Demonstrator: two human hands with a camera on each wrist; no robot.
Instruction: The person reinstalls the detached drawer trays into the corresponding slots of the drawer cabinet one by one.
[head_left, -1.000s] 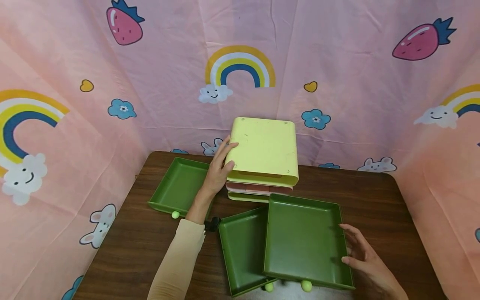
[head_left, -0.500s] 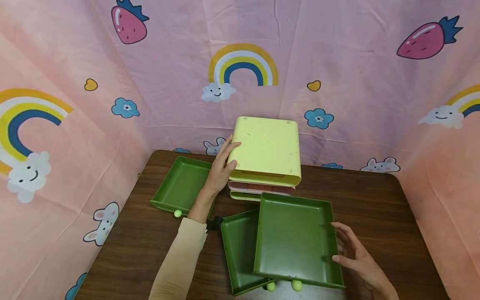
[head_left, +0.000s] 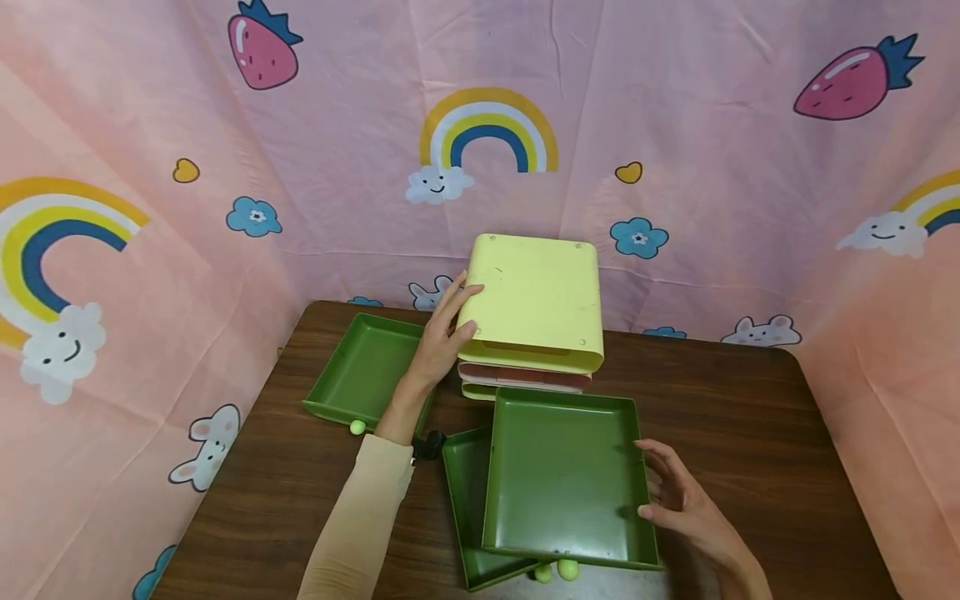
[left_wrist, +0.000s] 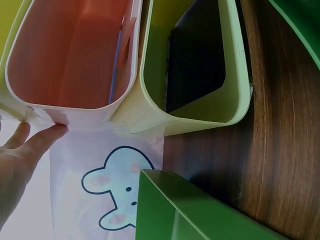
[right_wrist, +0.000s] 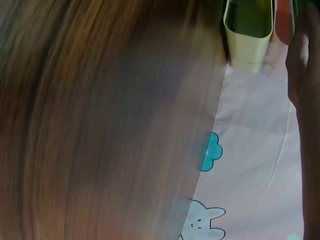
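Observation:
A stacked drawer cabinet (head_left: 536,292) stands at the back, with a yellow top tier and pink and pale green tiers below. My left hand (head_left: 438,337) rests against its left side, fingers fairly straight. In the left wrist view, fingertips touch near the pink tier (left_wrist: 75,60); the pale green tier (left_wrist: 235,75) beside it is open-fronted. My right hand (head_left: 686,508) grips the right wall of a green drawer (head_left: 570,475) with a round light-green knob (head_left: 567,570). This drawer overlaps a second green drawer (head_left: 468,492), hiding much of it.
A third green drawer (head_left: 363,362) lies on the left of the brown wooden table (head_left: 720,392), partly behind my left arm. Pink patterned cloth (head_left: 337,167) hangs around the table's back and sides.
My right hand has carried the gripped green drawer to the left, covering more of the drawer beneath it. My left hand stays on the cabinet. The head view has shifted slightly.

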